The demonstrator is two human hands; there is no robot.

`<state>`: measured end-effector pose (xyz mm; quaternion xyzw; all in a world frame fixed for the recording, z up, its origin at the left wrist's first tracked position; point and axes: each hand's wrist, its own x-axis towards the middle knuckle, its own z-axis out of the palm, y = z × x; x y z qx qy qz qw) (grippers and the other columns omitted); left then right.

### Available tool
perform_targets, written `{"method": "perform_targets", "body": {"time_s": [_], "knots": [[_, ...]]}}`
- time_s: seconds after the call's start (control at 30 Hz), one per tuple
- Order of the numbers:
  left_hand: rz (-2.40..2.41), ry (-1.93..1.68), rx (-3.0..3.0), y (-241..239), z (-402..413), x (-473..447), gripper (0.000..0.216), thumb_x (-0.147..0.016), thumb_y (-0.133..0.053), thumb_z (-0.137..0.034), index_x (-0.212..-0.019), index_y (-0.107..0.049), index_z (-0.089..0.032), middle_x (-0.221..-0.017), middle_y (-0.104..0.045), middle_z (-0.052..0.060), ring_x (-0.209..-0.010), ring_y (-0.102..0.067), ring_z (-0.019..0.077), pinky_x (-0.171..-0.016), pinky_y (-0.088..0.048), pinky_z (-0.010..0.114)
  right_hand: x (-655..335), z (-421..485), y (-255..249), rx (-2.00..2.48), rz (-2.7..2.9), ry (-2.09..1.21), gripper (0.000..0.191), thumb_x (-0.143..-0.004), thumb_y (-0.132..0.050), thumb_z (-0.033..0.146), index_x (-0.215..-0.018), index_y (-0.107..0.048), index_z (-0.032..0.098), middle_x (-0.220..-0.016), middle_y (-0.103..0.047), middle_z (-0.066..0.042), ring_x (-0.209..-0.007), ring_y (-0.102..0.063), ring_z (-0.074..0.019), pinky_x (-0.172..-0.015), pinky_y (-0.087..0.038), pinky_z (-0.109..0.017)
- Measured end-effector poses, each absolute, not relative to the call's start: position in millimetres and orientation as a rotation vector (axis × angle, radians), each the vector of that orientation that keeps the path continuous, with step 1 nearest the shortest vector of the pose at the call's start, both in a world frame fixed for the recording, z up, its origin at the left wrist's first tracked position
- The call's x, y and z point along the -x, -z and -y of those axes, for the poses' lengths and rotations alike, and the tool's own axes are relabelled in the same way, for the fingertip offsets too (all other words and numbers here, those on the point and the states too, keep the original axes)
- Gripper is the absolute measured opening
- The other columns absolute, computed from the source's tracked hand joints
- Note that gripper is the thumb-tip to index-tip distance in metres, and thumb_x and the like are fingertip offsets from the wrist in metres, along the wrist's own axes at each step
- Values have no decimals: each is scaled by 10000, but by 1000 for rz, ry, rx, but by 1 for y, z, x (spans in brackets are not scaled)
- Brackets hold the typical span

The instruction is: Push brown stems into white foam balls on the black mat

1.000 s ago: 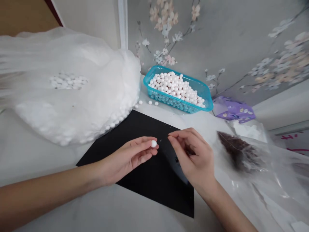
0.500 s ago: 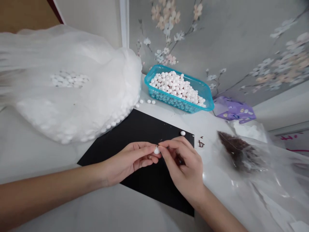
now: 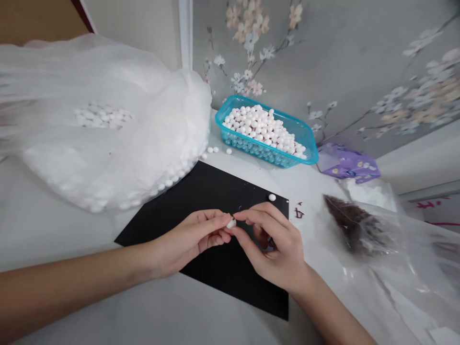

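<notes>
L hand (image 3: 194, 235) pinches ball (image 3: 230, 224) betw. thumb & fingers, just L of R hand (image 3: 276, 239). R thumb + index at ball; firm pinch: can't tell. Brace ball w/ L; apply light R fingertip pressure, min. wobble.

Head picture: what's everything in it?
held ball: one, white, between the hands
speck: one, dark, at held ball
lone ball: one, white, mat's far right corner
mat: one, black, under the hands
loose balls: four, white, near basket
basket: one, blue, back
basket balls: many, white, inside
big bag: one, whitish, left
packet: one, purple, right of basket
clear bag: one, see-through, right, brown stuff inside
scraps: few, brown, right of mat
table: one, white, underneath
wall: one, flowery grey, behind
panel: one, tan, top left
left hand: one, bare, grip on held ball
right hand: one, bare, touching held ball
</notes>
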<state>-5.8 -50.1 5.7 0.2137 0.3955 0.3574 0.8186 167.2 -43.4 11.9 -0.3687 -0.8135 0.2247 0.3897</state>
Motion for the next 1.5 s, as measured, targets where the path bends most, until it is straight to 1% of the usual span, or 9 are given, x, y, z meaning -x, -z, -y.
{"method": "perform_targets", "body": {"time_s": [0.5,0.63,0.77,0.9,0.97,1.07,1.23,1.4,1.5], "knots": [[-846,-773,-486,-3,51,6,246,-752,-664,-333,-626,-574,-143,-618,-536,-58,-608,-489,29,-641,-420,122,-164,44,-3,909,2047,-513,159,-826,-567,129,-954,-605,215,-810,-576,-12,-509,-487,-66,-486,-482,-209],[-844,-771,-510,-2,51,7,249,-749,-669,-339,-626,-575,-144,-616,-527,-61,-600,-481,24,-631,-412,115,-163,47,-6,920,2067,-502,156,-830,-559,132,-959,-599,209,-830,-579,-18,-498,-465,-61,-485,-467,-209],[-886,-751,-647,0,49,8,220,-763,-650,-364,-688,-604,-163,-650,-559,-50,-617,-502,34,-613,-408,126,-175,37,-25,938,2175,-653,128,-827,-572,213,-952,-598,209,-821,-573,-13,-472,-445,-54,-455,-429,-207],[-1006,-718,-1104,3,47,9,200,-751,-651,-379,-785,-620,-185,-698,-573,-32,-617,-495,67,-561,-390,172,-201,11,-33,1274,2230,-475,157,-798,-589,300,-914,-613,197,-818,-582,-18,-437,-429,-60,-467,-412,-233],[-1075,-662,-1377,3,48,10,194,-755,-640,-374,-790,-619,-185,-673,-539,-35,-584,-459,71,-523,-364,184,-215,-2,-25,1559,2203,-265,185,-791,-576,308,-924,-617,185,-882,-595,-42,-467,-468,-82,-514,-419,-264],[-1138,-584,-1647,4,50,9,161,-778,-597,-344,-778,-609,-184,-709,-522,-32,-537,-420,60,-491,-348,191,-228,-15,-9,1756,2234,-198,169,-806,-532,295,-890,-625,182,-911,-615,-52,-519,-514,-117,-539,-403,-283],[-1188,-614,-1734,8,53,9,129,-795,-566,-310,-862,-586,-201,-811,-495,-21,-524,-402,49,-499,-380,193,-221,-10,-9,1637,2215,-361,115,-807,-538,274,-793,-609,185,-854,-622,-33,-509,-489,-105,-540,-403,-269],[-1011,-797,-1429,9,51,8,364,-812,-566,-339,-1155,-492,-242,-992,-527,27,-745,-530,103,-618,-470,217,-193,17,-28,1242,2182,-737,83,-835,-551,262,-870,-604,209,-888,-596,-15,-492,-441,-64,-484,-400,-216],[-921,-858,-1259,6,47,9,285,-843,-533,-321,-1102,-554,-204,-934,-596,30,-795,-573,124,-708,-484,252,-180,31,-28,1103,2234,-848,99,-853,-537,248,-930,-595,224,-947,-581,-13,-498,-428,-51,-490,-408,-205]]}}
